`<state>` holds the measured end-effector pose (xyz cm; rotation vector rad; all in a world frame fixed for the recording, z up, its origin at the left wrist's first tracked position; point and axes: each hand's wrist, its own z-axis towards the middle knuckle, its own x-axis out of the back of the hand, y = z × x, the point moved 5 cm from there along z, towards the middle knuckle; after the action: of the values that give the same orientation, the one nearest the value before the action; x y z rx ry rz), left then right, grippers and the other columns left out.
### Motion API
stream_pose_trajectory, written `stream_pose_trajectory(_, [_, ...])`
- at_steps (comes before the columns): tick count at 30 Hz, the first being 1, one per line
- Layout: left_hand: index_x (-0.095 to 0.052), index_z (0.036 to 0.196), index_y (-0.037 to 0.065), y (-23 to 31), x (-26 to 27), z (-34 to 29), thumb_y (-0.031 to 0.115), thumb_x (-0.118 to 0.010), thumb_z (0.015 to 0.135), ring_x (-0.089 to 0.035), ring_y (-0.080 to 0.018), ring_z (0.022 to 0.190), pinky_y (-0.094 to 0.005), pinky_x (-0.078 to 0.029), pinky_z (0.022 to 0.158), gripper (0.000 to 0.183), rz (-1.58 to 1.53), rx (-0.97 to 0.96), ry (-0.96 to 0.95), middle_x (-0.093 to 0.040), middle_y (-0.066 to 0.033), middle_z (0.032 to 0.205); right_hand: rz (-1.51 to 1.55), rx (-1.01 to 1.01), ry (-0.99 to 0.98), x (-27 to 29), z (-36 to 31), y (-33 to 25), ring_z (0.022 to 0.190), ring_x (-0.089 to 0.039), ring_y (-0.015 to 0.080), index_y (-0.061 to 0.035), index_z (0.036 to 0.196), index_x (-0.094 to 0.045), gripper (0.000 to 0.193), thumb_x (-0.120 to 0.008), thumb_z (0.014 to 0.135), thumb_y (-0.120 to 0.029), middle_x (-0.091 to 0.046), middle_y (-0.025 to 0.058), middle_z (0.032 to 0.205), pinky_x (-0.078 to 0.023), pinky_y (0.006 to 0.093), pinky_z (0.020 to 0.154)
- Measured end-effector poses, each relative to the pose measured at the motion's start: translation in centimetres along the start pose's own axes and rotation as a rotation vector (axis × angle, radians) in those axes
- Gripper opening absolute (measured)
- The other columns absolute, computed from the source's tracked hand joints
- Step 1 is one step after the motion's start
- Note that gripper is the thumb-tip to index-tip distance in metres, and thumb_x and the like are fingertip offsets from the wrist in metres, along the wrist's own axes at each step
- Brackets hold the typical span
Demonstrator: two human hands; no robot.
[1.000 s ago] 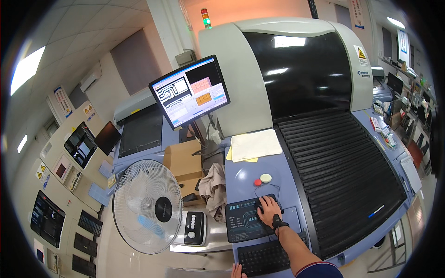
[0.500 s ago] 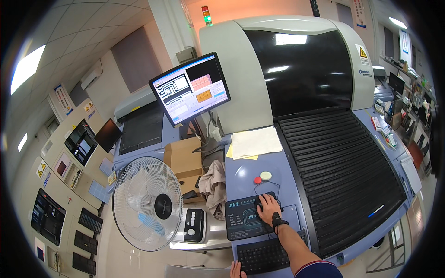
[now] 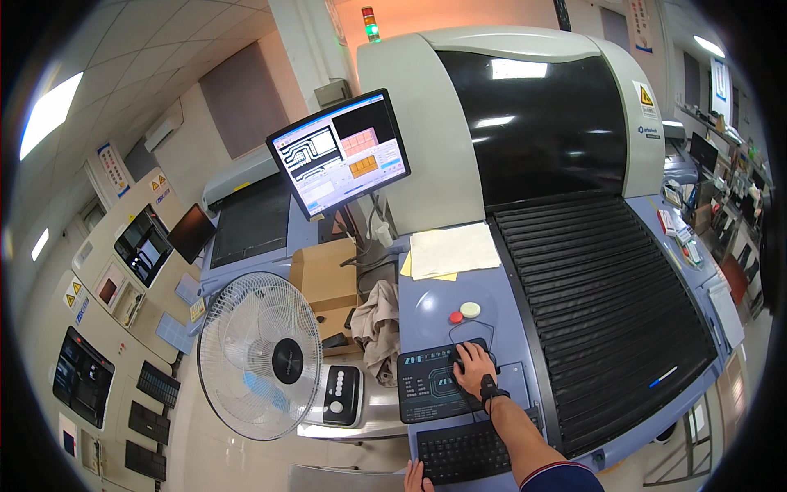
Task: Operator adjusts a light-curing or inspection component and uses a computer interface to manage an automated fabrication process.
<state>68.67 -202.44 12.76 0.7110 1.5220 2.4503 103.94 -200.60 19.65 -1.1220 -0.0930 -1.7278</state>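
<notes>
My right hand (image 3: 474,371) rests over a dark computer mouse (image 3: 460,356), its fingers curved around it. Beneath the mouse lies a black mouse pad (image 3: 422,392) with pale blue markings. A dark band circles my right wrist. At the lower edge of the view, my left hand (image 3: 416,477) shows only in part, its fingers stretched out beside the left end of a black keyboard (image 3: 463,453); it holds nothing that I can see. Up and to the left, a tilted monitor (image 3: 340,156) displays black-and-white track patterns and small coloured panels.
Beyond the mouse pad are a red button (image 3: 456,317), a pale round button (image 3: 470,310) and white sheets (image 3: 453,251). A large machine (image 3: 541,123) with ribbed black covers (image 3: 607,320) stands at right, a pen (image 3: 663,377) on it. To the left are a fan (image 3: 261,357), cardboard box (image 3: 324,275) and cloth (image 3: 377,332).
The whole view has shifted very slightly. My right hand stays on the mouse, and my left hand remains by the keyboard's end.
</notes>
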Motion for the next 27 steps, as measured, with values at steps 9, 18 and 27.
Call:
stream_pose_trajectory(9, [-0.055,0.143,-0.003,-0.07,0.06,-0.1,0.028,-0.045,0.108,-0.045,-0.0396,0.142,-0.046,-0.032,0.119,0.048,0.007,-0.004,-0.009,-0.051,-0.0257,0.149,0.0,0.028,0.015,0.15,0.01,-0.14,0.121,-0.058,0.0365,-0.0072,0.125,-0.066,0.044,-0.072,0.083,-0.018,-0.061,0.0163,0.129,-0.05,0.0463,0.101])
stream_pose_trajectory(18, [-0.055,0.143,-0.003,-0.14,0.05,0.04,0.029,-0.045,0.108,-0.045,-0.04,0.142,-0.0464,-0.032,0.119,0.048,0.016,-0.004,-0.018,-0.051,-0.0259,0.149,-0.002,0.031,0.006,0.27,0.02,-0.18,0.121,-0.058,0.0367,-0.0085,0.124,-0.065,0.042,-0.072,0.084,-0.018,-0.061,0.017,0.129,-0.05,0.0463,0.101])
stream_pose_trajectory(27, [-0.055,0.143,-0.003,-0.15,0.16,0.08,0.03,-0.045,0.108,-0.044,-0.0403,0.142,-0.0469,-0.032,0.119,0.049,0.028,-0.005,-0.029,-0.05,-0.0261,0.149,-0.005,0.038,0.009,0.24,-0.02,-0.32,0.121,-0.058,0.0369,-0.0093,0.124,-0.066,0.04,-0.072,0.085,-0.018,-0.061,0.0172,0.13,-0.05,0.0462,0.101])
